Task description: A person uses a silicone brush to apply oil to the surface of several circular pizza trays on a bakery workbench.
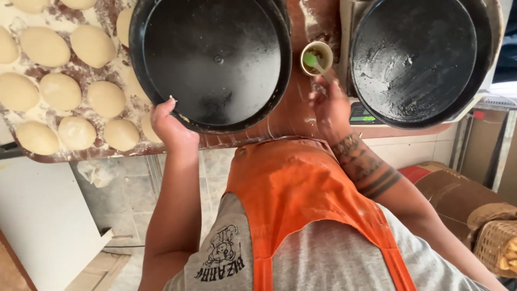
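Our left hand (171,126) has its grip closed on the rim of the black round pan (210,59) at about its seven o'clock; the pan sits on the floury counter (293,116), overlapping the dough balls (62,91) at its nine o'clock. Our right hand (329,108) is curled around the brush handle in the small cup (316,56), at the pan's three o'clock. Sliding the pan could squash dough; a careless tug could tip the cup toward the second pan (417,59) on the scale (362,114).
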